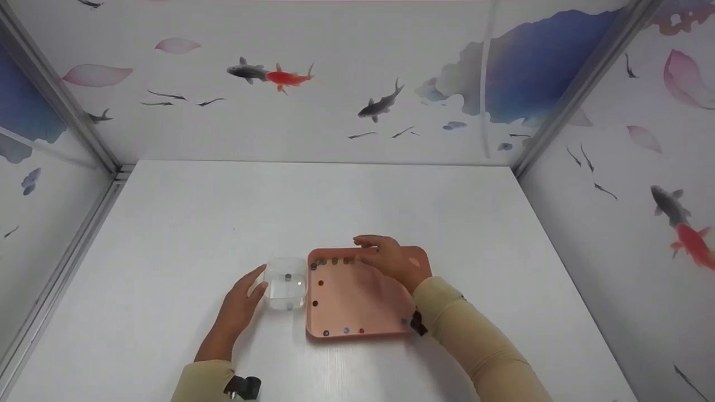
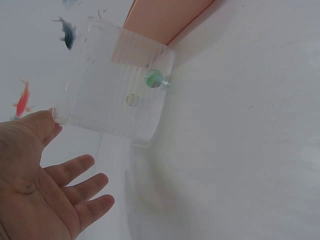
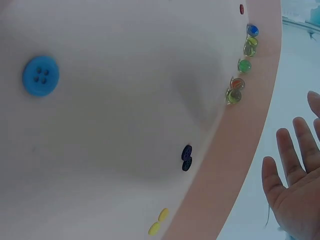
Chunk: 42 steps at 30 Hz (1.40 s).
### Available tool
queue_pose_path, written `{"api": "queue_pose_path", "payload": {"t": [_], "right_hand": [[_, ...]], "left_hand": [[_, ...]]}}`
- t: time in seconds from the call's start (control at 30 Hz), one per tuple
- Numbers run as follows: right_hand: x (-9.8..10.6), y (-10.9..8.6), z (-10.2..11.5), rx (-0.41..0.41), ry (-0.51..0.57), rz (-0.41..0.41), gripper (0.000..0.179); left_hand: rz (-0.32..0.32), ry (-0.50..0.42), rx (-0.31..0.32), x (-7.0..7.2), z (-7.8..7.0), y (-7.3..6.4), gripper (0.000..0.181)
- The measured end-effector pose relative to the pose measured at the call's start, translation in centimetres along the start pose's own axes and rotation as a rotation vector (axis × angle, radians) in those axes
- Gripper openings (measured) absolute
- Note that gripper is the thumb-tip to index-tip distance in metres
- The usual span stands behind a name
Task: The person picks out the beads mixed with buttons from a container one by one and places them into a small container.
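At the left side of a clear plastic container [image 1: 285,296], my left hand [image 1: 241,304] pinches the rim corner between thumb and index finger, its other fingers spread straight. Inside the container lie a green-swirled marble [image 2: 153,78] and a paler marble [image 2: 132,100]. My right hand [image 1: 394,262] reaches over the far rim of a pink tray [image 1: 368,301]. In the right wrist view its fingers [image 3: 287,155] are spread, with nothing seen between them. A row of marbles [image 3: 244,66] lies along the tray's edge near that hand.
The tray also bears a large blue button [image 3: 40,76], dark buttons [image 3: 187,152], yellow buttons [image 3: 159,221] and a small red piece [image 3: 241,9]. It stands against the container's right side on a white table [image 1: 335,206]. Panels with printed fish [image 1: 380,106] enclose the table.
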State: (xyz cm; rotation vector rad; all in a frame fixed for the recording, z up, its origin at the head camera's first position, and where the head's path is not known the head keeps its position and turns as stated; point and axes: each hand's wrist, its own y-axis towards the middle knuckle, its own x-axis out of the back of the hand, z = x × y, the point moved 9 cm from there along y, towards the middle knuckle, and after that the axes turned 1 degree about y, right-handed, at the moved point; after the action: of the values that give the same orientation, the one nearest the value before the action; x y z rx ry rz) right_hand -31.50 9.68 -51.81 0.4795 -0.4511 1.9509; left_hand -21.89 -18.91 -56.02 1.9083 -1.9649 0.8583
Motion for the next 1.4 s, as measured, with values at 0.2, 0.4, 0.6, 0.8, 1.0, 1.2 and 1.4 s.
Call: {"api": "queue_pose_path", "payload": {"t": [0.2,0.4,0.6,0.8,1.0,1.2,1.4], "right_hand": [[0.0,0.3,-0.1,-0.012,-0.054,-0.011,0.041],[-0.2,0.6,0.0,0.024,-0.059,-0.003,0.038],[-0.4,0.7,-0.2,-0.006,-0.085,-0.003,0.035],[-0.4,0.9,-0.8,-0.075,-0.113,0.000,0.033],[-0.8,1.0,-1.4,-0.123,-0.139,0.017,0.031],[-1.1,1.1,-1.6,-0.129,-0.174,0.033,0.031],[-1.3,1.3,-1.6,-0.107,-0.189,0.029,0.032]], "left_hand": [[0.004,-0.008,0.002,0.0,0.1,0.0,0.050],[-0.001,0.001,-0.008,0.0,0.0,-0.1,0.050],[-0.011,0.004,0.007,0.0,0.0,0.0,0.049],[-0.012,-0.003,0.005,0.0,0.0,0.1,0.049],[-0.013,0.002,-0.001,0.1,-0.2,-0.1,0.049],[-0.012,-0.002,-0.011,0.1,-0.3,-0.1,0.049],[-0.001,-0.014,-0.001,0.1,-0.1,-0.2,0.049]]}}
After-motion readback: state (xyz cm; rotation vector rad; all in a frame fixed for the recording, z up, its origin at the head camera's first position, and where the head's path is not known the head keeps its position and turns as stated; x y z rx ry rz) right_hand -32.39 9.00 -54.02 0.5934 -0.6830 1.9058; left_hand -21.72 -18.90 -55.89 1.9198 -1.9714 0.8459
